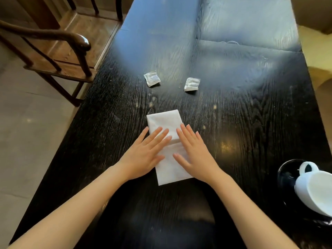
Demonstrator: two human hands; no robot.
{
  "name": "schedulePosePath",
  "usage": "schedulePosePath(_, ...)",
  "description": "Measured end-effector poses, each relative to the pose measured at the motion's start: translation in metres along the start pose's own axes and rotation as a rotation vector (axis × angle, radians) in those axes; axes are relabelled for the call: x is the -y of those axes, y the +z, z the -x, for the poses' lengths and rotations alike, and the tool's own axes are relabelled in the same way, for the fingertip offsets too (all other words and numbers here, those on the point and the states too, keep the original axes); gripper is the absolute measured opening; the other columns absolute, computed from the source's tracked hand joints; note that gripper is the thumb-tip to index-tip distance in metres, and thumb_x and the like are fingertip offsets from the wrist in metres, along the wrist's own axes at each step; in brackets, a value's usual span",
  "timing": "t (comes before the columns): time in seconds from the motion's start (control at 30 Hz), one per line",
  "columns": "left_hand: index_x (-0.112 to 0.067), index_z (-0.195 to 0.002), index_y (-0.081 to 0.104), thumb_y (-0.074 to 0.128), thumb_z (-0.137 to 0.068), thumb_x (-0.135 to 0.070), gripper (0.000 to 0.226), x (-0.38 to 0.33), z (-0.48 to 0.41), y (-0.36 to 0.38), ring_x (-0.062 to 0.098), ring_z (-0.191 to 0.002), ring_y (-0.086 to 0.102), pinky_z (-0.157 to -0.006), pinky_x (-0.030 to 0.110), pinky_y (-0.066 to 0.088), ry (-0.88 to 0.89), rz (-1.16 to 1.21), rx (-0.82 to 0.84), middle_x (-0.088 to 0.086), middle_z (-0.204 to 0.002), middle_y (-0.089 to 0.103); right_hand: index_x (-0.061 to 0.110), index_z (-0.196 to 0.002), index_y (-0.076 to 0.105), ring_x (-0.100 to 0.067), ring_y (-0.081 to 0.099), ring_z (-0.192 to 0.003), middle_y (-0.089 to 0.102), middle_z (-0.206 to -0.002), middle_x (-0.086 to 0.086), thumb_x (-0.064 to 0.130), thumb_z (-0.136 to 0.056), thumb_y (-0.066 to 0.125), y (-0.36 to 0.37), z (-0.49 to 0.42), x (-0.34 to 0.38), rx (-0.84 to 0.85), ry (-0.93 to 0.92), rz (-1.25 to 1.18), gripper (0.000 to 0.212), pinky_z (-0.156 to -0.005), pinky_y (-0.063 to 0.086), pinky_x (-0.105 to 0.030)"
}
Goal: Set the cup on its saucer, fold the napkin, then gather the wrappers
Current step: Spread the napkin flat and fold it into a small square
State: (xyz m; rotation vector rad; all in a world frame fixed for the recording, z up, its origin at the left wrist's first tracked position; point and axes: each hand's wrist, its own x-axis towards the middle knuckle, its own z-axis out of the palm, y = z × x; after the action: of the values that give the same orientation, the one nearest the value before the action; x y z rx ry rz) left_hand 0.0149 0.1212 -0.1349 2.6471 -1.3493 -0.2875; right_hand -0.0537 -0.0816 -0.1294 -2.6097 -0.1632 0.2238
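A white napkin (pixel 164 121) lies folded into a long rectangle on the dark table, in front of me. My left hand (pixel 145 153) rests flat on its left side, fingers spread. My right hand (pixel 195 151) presses flat on its right side. Neither hand grips anything. Two small clear wrappers lie further back: one wrapper (pixel 152 78) on the left, another wrapper (pixel 191 84) to its right. At the right edge a white cup (pixel 316 189) stands on a black saucer (pixel 285 175), its handle pointing away from me.
The black wooden table (pixel 242 108) runs long and away from me. A wooden armchair (pixel 59 51) stands by its left edge, over tiled floor.
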Motion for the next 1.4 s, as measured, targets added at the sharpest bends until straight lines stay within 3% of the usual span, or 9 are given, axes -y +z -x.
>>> schedulePosePath(0.23,-0.025,-0.144,-0.020,0.031,-0.074,-0.081,0.103,0.007,0.020,0.003,0.021,-0.141,-0.029,-0.115,0.042,-0.022,0.121,-0.135,0.217,0.000,-0.155,-0.022,0.022,-0.149,-0.009,-0.015,-0.028,-0.141,-0.028,-0.152,0.001,0.067,-0.077,0.051,-0.020,0.021,-0.029,0.317,-0.272,0.412,0.104,-0.112,-0.025,-0.028)
schedulePosePath(0.47,-0.026,-0.142,-0.023,0.029,-0.075,-0.079,0.100,0.010,0.018,0.006,0.022,-0.139,-0.032,-0.113,0.040,-0.021,0.119,-0.160,0.225,-0.001,-0.155,-0.022,0.018,-0.151,0.005,-0.021,-0.020,-0.142,-0.007,-0.159,-0.011,0.062,-0.080,0.048,-0.025,0.018,-0.026,0.299,-0.308,0.495,0.094,-0.113,-0.018,-0.036)
schedulePosePath(0.63,-0.026,-0.141,-0.021,0.026,-0.082,-0.071,0.088,0.007,0.017,0.001,0.024,-0.138,-0.030,-0.113,0.040,-0.021,0.121,-0.157,0.228,-0.002,-0.154,-0.020,0.009,-0.147,0.023,-0.038,-0.001,-0.146,0.007,-0.157,-0.021,0.041,-0.071,0.054,-0.025,0.017,-0.010,0.226,-0.419,0.671,0.088,-0.115,-0.012,-0.050)
schedulePosePath(0.8,-0.025,-0.141,-0.022,0.028,-0.082,-0.072,0.091,0.007,0.018,0.001,0.025,-0.139,-0.030,-0.113,0.041,-0.020,0.116,-0.145,0.246,-0.002,-0.153,-0.023,0.005,-0.116,0.058,-0.038,0.045,-0.128,0.057,-0.124,-0.014,0.037,-0.076,0.057,-0.014,0.019,-0.001,0.146,-0.529,0.714,0.051,-0.115,0.027,-0.049)
schedulePosePath(0.97,-0.029,-0.146,-0.007,0.027,-0.072,-0.081,0.097,0.012,0.016,0.003,0.017,-0.142,-0.024,-0.115,0.041,-0.018,0.122,-0.077,0.209,-0.010,-0.154,-0.015,0.007,-0.091,0.068,-0.026,0.065,-0.097,0.071,-0.095,-0.006,0.016,-0.081,0.064,-0.028,0.006,-0.005,0.014,-0.425,0.078,0.014,-0.090,0.051,-0.041)
schedulePosePath(1.07,-0.029,-0.140,0.036,0.040,-0.076,-0.071,0.077,0.004,0.008,-0.004,0.008,-0.141,0.020,-0.119,0.044,0.007,-0.007,0.294,0.023,-0.011,-0.149,0.033,0.015,-0.091,0.069,-0.016,0.066,-0.080,0.071,-0.087,0.000,0.018,-0.086,0.064,-0.041,-0.011,-0.002,-0.083,-0.197,-0.281,0.008,-0.071,0.053,-0.032)
schedulePosePath(1.13,-0.019,-0.111,0.063,0.045,-0.086,-0.051,0.045,-0.003,0.000,-0.006,0.011,-0.108,0.058,-0.100,0.047,0.041,-0.091,0.507,-0.216,-0.001,-0.111,0.068,0.015,-0.093,0.069,-0.013,0.065,-0.082,0.070,-0.089,0.001,0.022,-0.088,0.064,-0.045,-0.025,-0.002,-0.059,-0.091,-0.438,0.011,-0.072,0.052,-0.029)
schedulePosePath(1.27,-0.005,-0.087,0.068,0.046,-0.089,-0.050,0.050,-0.013,-0.013,-0.007,0.024,-0.078,0.066,-0.071,0.047,0.054,-0.482,0.916,-0.386,0.015,-0.083,0.069,0.013,-0.106,0.066,-0.012,0.065,-0.094,0.070,-0.100,0.001,0.024,-0.090,0.061,-0.039,-0.042,-0.007,-0.022,0.128,-0.588,0.021,-0.083,0.053,-0.028)
schedulePosePath(1.4,-0.034,-0.072,0.059,0.051,-0.089,-0.044,0.022,-0.017,-0.029,-0.006,0.003,-0.068,0.059,-0.056,0.010,0.045,-0.769,1.018,-0.521,-0.008,-0.072,0.064,0.007,-0.091,0.063,-0.024,0.060,-0.076,0.066,-0.083,-0.011,0.027,-0.094,0.052,-0.020,-0.055,0.003,-0.209,0.272,-0.527,0.023,-0.068,0.048,-0.040)
